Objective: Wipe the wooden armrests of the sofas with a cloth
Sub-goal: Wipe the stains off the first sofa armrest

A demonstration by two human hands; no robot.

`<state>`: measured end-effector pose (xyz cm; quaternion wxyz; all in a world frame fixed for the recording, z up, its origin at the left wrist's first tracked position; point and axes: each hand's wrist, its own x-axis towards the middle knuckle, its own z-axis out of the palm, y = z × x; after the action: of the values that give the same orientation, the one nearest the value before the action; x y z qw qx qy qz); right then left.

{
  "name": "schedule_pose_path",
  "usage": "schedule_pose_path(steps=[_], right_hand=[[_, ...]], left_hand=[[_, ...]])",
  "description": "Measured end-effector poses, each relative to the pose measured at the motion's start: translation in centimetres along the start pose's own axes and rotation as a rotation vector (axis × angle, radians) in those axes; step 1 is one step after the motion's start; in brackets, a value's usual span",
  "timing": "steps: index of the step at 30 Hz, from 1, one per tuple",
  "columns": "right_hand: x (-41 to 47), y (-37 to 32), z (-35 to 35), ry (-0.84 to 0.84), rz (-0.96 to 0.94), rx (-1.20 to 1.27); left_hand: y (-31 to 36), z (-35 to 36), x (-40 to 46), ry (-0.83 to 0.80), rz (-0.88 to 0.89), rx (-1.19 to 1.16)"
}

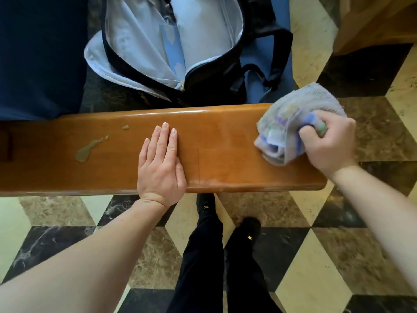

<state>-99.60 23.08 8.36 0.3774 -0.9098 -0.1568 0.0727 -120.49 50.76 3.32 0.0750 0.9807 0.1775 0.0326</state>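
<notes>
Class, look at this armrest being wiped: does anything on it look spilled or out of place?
Yes. A brownish puddle with small droplets sits on the armrest, left of the flat left hand, far from the cloth.

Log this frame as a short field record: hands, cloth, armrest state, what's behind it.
left hand: flat, palm down on the wooden armrest, fingers straight
right hand: grips the bunched cloth at the armrest's right end
spill: puddle and small drops on the armrest, left of the left hand, not yet wiped
behind armrest: open backpack on the blue seat
floor: patterned marble tiles
</notes>
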Motion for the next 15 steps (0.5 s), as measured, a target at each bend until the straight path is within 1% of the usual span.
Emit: schedule_pose_path(steps=[2,4,5,6,7,8,9,12,13,15], right_hand=[[-0.5,-2.7,2.8,0.268,0.205,0.063],[-1.4,-6.2,6.2,0.51,0.377,0.258],[-1.8,-7.8,7.8,0.579,0.412,0.358],[-2.3,-9.2,9.4,0.603,0.417,0.416],[-2.9,-10.3,10.8,0.577,0.401,0.421],[-3.8,-11.2,11.9,0.499,0.356,0.391],[-5.0,-11.9,12.6,0.373,0.275,0.357],[-8.3,-10.8,12.2,-0.057,-0.104,0.267],[-8.5,-9.5,11.4,-0.162,-0.201,0.242],[-8.7,-6.8,9.9,-0.283,-0.365,0.179]], left_hand=[[0.0,0.1,-0.1,0.001,0.002,0.0],[0.0,0.1,-0.2,0.0,-0.005,0.001],[-0.1,0.1,-0.2,-0.001,-0.008,0.002],[-0.1,0.1,-0.2,-0.001,-0.009,0.001],[0.0,0.0,-0.2,-0.004,-0.008,-0.001],[0.0,0.0,-0.1,-0.008,-0.006,-0.005],[0.0,-0.2,-0.1,-0.017,-0.004,-0.01],[-0.2,-0.4,-0.2,-0.035,0.011,-0.018],[-0.1,-0.4,-0.1,-0.031,0.018,-0.013],[-0.4,-0.3,-0.1,-0.02,0.019,-0.008]])
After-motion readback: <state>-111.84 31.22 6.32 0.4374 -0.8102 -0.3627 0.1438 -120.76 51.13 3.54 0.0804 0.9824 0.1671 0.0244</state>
